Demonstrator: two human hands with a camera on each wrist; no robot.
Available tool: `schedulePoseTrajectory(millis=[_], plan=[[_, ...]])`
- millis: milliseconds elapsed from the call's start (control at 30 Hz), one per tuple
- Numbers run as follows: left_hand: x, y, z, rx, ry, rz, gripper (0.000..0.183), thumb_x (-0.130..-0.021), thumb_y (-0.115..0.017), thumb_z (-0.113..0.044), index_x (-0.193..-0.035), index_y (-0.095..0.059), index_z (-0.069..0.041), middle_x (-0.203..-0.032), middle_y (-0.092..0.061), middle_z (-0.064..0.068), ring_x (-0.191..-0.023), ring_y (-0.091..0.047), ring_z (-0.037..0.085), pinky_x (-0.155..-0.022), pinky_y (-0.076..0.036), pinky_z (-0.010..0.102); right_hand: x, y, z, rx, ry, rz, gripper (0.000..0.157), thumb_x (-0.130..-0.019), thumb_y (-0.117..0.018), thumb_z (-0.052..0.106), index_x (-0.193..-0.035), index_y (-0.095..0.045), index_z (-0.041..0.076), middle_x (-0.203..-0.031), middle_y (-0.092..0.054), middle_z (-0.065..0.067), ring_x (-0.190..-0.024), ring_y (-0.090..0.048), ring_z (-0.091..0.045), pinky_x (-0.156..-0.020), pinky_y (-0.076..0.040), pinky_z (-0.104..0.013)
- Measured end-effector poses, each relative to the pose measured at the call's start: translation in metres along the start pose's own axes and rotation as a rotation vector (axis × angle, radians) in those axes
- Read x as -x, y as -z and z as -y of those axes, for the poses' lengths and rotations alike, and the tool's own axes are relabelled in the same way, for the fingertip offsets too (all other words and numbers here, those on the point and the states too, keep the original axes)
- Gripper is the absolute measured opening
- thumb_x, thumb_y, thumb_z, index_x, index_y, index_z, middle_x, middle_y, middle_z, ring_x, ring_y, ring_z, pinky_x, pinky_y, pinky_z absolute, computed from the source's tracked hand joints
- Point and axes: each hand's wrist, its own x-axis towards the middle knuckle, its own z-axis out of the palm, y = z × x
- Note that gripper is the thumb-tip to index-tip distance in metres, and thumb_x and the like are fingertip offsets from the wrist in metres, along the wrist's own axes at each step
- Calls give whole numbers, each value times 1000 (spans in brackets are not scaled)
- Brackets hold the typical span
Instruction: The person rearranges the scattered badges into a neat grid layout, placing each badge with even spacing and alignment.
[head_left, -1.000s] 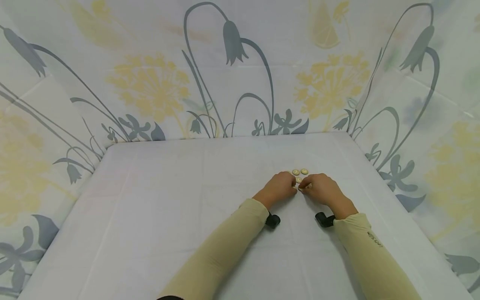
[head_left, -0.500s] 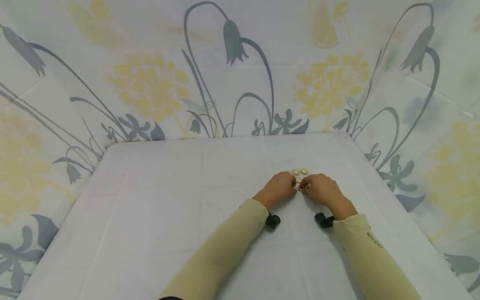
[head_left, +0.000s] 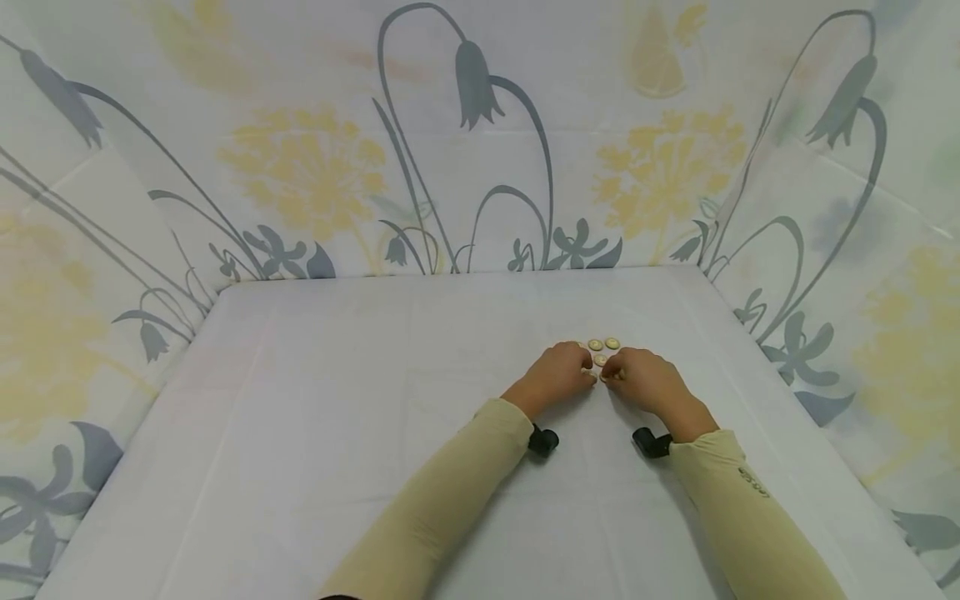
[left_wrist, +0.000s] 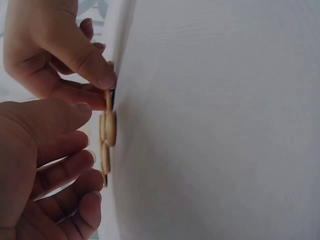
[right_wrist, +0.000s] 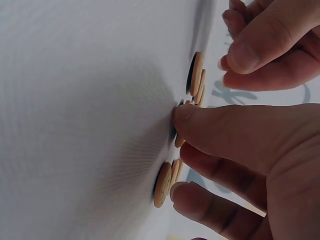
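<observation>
Several round wooden discs (head_left: pixel 600 360) with markings on their faces lie grouped toward the right far part of the table. My right hand (head_left: pixel 648 383) pinches one wooden disc (right_wrist: pixel 179 141) at its edge between thumb and index finger, low at the white cloth. To its left, my left hand (head_left: pixel 553 379) hovers beside the group, fingers loosely bent and nothing between them. Near its fingertips in the right wrist view stands another disc (right_wrist: pixel 196 74). A further disc (right_wrist: pixel 162 185) lies on the other side of the right thumb. Both hands partly cover the group.
White cloth covers the table (head_left: pixel 337 417). Patterned fabric (head_left: pixel 480 150) with flowers rises behind and on both sides. Black wrist cameras (head_left: pixel 543 442) sit below both wrists, and beige sleeves (head_left: pixel 442 500) cover the arms.
The head view has shifted slightly. My left hand has drawn a little left, away from the nearest disc; my right hand stays at its disc.
</observation>
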Motion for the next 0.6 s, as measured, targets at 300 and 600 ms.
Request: schedulePoseTrajectory(millis=[300, 600], plan=[[17, 19, 9, -40, 24, -44, 31, -95, -61, -36, -117, -69, -16, -111, -65, -2, -100, -63, 13, -86, -51, 26, 4, 10, 2, 31, 12, -64, 19, -90, -68, 25, -103, -74, 13, -106, -67, -10, -92, -66, -32, -70, -53, -48], [34, 42, 24, -178, -33, -174, 29, -94, -55, -26, -119, -68, -18, -113, -67, -2, -98, -65, 16, -88, -49, 36, 8, 33, 6, 15, 39, -168, 25, -94, -60, 23, -112, -70, 8, -120, -64, -13, -107, -62, -36, -80, -51, -53]])
